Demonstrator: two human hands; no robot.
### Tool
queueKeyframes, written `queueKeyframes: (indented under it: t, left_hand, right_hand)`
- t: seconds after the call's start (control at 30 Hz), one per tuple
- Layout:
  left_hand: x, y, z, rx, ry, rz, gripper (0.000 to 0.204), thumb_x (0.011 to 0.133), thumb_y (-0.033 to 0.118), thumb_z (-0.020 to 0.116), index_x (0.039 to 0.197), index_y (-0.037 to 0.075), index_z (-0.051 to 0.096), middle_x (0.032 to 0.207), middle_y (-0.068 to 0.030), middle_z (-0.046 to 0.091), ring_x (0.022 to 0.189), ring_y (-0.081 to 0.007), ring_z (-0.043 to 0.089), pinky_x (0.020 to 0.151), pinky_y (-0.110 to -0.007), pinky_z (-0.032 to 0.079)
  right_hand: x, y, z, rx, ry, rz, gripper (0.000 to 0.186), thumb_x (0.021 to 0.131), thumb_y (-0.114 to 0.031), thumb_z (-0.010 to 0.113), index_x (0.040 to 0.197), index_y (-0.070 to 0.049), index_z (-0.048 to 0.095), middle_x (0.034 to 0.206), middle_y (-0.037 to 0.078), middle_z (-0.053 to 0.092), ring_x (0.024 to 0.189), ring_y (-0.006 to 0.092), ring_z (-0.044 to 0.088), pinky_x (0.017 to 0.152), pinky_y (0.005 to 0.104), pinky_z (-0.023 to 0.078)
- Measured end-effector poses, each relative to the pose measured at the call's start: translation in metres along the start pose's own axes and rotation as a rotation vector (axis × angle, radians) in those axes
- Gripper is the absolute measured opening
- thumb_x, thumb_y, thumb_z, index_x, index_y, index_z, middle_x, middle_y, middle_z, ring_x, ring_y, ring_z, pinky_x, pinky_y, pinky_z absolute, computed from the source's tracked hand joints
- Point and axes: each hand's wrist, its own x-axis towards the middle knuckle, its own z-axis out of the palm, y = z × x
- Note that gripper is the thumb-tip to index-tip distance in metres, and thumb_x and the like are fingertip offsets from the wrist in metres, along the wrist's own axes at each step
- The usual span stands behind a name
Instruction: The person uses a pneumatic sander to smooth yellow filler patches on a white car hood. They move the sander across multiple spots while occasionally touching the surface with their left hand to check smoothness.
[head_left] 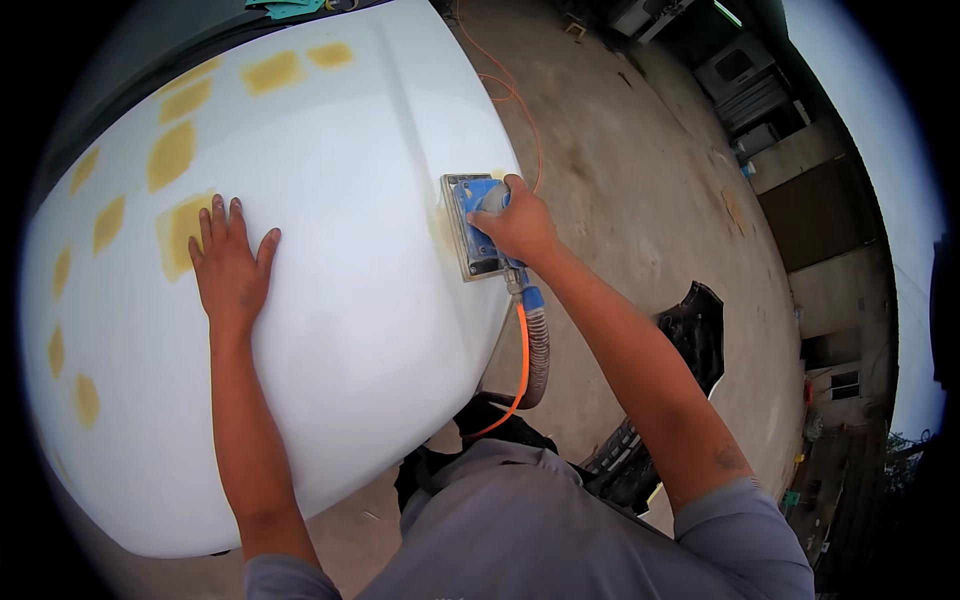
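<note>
- By the right hand (522, 228), the nearer one, the blue sander (468, 193) is clasped.
- The left hand (234, 272) is laid flat, well leftward.
- The sander is set at the white panel's (345, 260) right edge, long axis pointed away from the body.

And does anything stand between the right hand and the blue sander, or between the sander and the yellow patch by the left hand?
Nothing visible parts the right hand from the blue sander it grips. Straight across toward the yellow patch, the left hand is in the way, partly covering the patch.
</note>
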Motion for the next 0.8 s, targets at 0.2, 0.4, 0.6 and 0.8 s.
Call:
queueKeyframes:
  t: [0.2,0.4,0.6,0.8]
  left_hand:
    - [0.005,0.005,0.003,-0.011,0.029,0.013,0.073,0.106,0.052,0.058,0.158,0.002,0.046,0.171,-0.0182,0.036,0.16,-0.038,0.028,0.128,-0.062,0.022]
    - [0.003,0.004,0.001,0.004,-0.01,0.005,0.074,0.106,0.053,0.057,0.159,0.003,0.045,0.171,-0.0178,0.035,0.16,-0.0375,0.027,0.128,-0.061,0.021]
    - [0.004,0.0,0.005,0.01,-0.009,-0.003,0.073,0.106,0.053,0.057,0.159,0.004,0.045,0.172,-0.017,0.034,0.161,-0.0365,0.026,0.129,-0.06,0.021]
    - [0.004,0.004,-0.001,-0.008,-0.036,-0.006,0.074,0.106,0.053,0.056,0.16,0.004,0.044,0.173,-0.0168,0.032,0.162,-0.0368,0.024,0.129,-0.061,0.019]
  right_hand:
    - [-0.01,-0.008,0.004,-0.041,0.03,-0.075,0.088,0.08,-0.04,0.084,0.144,0.009,0.049,0.114,0.028,0.075,0.105,0.0395,0.075,0.091,0.0451,0.06]
    - [0.013,0.013,-0.006,0.003,0.028,0.007,0.087,0.08,-0.039,0.085,0.143,0.009,0.05,0.111,0.026,0.076,0.102,0.0388,0.076,0.089,0.0444,0.061]
    - [-0.001,0.001,0.006,-0.073,0.039,-0.062,0.087,0.079,-0.038,0.085,0.144,0.009,0.051,0.109,0.025,0.076,0.101,0.0383,0.077,0.089,0.0438,0.061]
    - [0.01,-0.001,-0.008,-0.031,-0.008,-0.039,0.09,0.079,-0.04,0.085,0.146,0.009,0.05,0.116,0.027,0.075,0.107,0.0392,0.075,0.093,0.0443,0.06]
